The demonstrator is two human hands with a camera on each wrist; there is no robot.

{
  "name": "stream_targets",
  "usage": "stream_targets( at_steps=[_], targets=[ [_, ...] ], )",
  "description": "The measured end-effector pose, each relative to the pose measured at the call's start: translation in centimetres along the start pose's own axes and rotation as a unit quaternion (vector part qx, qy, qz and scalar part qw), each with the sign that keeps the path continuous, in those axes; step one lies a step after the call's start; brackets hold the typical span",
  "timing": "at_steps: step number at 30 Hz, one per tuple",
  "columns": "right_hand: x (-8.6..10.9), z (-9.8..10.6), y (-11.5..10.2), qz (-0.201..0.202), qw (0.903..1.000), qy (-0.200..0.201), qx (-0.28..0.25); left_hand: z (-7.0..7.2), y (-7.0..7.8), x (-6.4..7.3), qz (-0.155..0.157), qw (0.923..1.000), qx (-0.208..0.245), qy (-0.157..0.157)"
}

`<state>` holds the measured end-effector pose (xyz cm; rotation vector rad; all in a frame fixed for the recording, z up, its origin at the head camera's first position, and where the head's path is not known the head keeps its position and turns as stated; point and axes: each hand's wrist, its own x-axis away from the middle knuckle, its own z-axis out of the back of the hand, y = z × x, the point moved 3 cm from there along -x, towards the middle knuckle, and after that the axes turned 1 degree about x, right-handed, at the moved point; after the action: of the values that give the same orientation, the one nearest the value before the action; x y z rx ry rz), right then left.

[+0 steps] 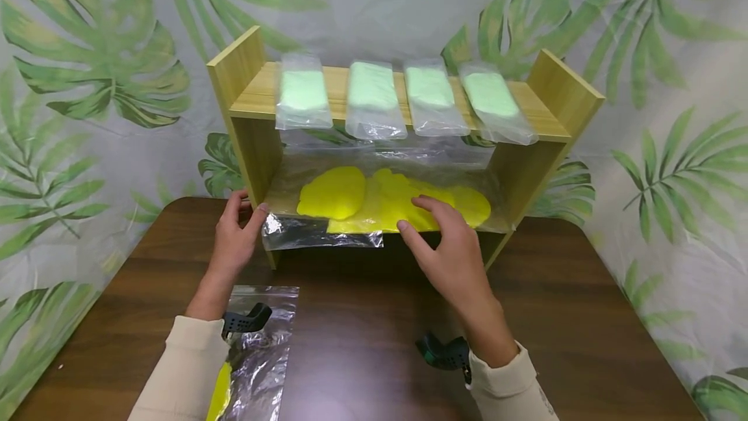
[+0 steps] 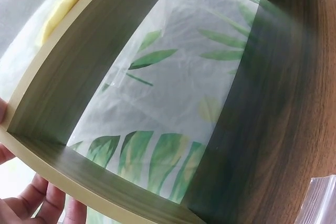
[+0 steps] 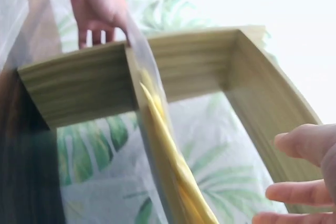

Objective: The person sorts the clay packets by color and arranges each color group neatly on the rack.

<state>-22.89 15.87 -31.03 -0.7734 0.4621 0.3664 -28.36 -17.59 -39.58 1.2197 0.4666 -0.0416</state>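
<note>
A small wooden shelf (image 1: pixel 540 123) stands on the table. My left hand (image 1: pixel 234 229) grips its left side panel, thumb at the front edge by the middle board; its fingers (image 2: pixel 50 200) lie outside the panel in the left wrist view. Clear bags with flattened yellow, putty-like material (image 1: pixel 336 192) cover the middle board, and one empty flap (image 1: pixel 318 239) hangs over the front. My right hand (image 1: pixel 452 252) is held in front of the yellow material (image 1: pixel 409 203), thumb and fingers apart. In the right wrist view the right hand (image 3: pixel 310 166) holds nothing.
Several clear bags with pale green slabs (image 1: pixel 372 86) lie along the top board, their ends overhanging. Another clear bag (image 1: pixel 263 349) with yellow material lies on the brown table (image 1: pixel 350 343) beside my left forearm. A leaf-patterned cloth (image 1: pixel 386 5) hangs behind.
</note>
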Motion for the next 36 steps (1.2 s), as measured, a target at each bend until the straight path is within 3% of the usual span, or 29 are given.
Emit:
stream_targets(
  at_steps=[5, 11, 14, 21, 26, 30, 36],
  targets=[
    [0.8, 1.7, 1.3, 0.014, 0.9971, 0.073, -0.017, 0.0, 0.3, 0.1, 0.006, 1.0000, 0.000, -0.005],
    [1.4, 3.0, 2.7, 0.022, 0.9902, 0.134, -0.034, 0.1, 3.8, 1.2, 0.006, 0.9997, -0.013, -0.019],
    [1.7, 3.7, 3.4, 0.012, 0.9858, 0.162, -0.042, 0.2, 4.4, 1.6, 0.007, 0.9996, -0.013, -0.025],
    [2.1, 6.2, 3.0, -0.001, 0.9678, 0.240, -0.077, 0.1, 2.7, 0.9, 0.007, 0.9997, -0.012, -0.023],
    [2.3, 7.5, 4.4, -0.052, 0.9471, 0.305, -0.086, -0.1, 0.3, 0.1, 0.009, 0.9996, -0.018, -0.022],
    [2.2, 7.4, 7.2, -0.093, 0.9429, 0.309, -0.085, -0.2, -0.3, 0.0, 0.007, 0.9995, -0.022, -0.021],
    [1.8, 6.2, 11.6, -0.135, 0.9528, 0.255, -0.095, 0.0, 0.8, 0.4, 0.007, 0.9995, -0.023, -0.019]
  ],
)
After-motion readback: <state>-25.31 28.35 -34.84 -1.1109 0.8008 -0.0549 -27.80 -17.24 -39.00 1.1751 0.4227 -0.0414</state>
